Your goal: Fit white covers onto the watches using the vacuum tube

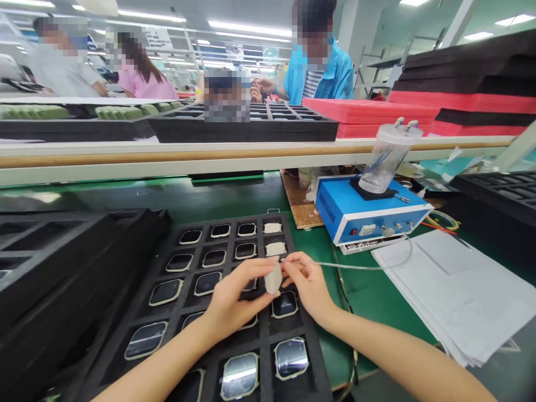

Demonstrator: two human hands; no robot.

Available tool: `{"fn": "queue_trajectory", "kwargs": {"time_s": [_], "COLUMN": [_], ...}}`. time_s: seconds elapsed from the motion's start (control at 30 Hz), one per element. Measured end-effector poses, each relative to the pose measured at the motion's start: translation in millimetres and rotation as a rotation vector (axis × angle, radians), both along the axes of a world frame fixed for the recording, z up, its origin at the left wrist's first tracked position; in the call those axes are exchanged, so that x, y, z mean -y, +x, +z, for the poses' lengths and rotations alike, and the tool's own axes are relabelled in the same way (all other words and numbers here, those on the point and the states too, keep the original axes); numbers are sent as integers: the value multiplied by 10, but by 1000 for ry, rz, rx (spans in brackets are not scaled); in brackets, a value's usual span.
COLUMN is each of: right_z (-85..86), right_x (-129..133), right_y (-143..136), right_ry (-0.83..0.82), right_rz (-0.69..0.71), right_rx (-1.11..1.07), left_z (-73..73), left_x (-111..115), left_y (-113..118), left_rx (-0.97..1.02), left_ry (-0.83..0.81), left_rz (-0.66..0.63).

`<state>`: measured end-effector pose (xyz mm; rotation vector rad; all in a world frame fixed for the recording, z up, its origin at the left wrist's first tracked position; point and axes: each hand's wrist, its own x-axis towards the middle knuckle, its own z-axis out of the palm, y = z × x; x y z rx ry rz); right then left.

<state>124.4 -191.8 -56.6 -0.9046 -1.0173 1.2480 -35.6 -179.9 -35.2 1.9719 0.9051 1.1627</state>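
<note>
Head view: left hand (234, 298) and right hand (307, 285) pinched together on small pale part (273, 278), held just above black foam tray (268, 357). Tray pockets mostly filled with glossy square parts (239, 375); two far pockets holding pale parts (275, 248). Blue box (355, 209) beyond, clear canister (385, 162) on top.

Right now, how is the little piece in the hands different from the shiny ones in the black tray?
The held piece is dull white, while the tray pieces show dark, shiny faces. The held piece is lifted and tilted between the left hand and right hand; the tray pieces lie flat in pockets of the tray. Both are small squares with rounded corners and pale rims.
</note>
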Motion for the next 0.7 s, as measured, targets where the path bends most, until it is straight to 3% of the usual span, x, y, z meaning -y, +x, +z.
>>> {"fn": "queue_trajectory", "kwargs": {"time_s": [0.17, 0.3, 0.43, 0.6, 0.7], "right_z": [109, 115, 124, 200, 229], "right_x": [29, 12, -2, -12, -11], "right_y": [49, 69, 83, 133, 161], "right_ry": [-97, -159, -121, 41, 98], "right_rz": [160, 212, 168, 203, 309], "right_rx": [-243, -385, -325, -116, -9], "left_z": [-97, -48, 79, 155, 132], "left_x": [29, 43, 14, -85, -103], "left_y": [-15, 0, 9, -40, -69], "left_rx": [-118, -59, 95, 272, 293], "left_ry": [243, 192, -180, -857, -1014], "left_rz": [-123, -47, -103, -458, -529]}}
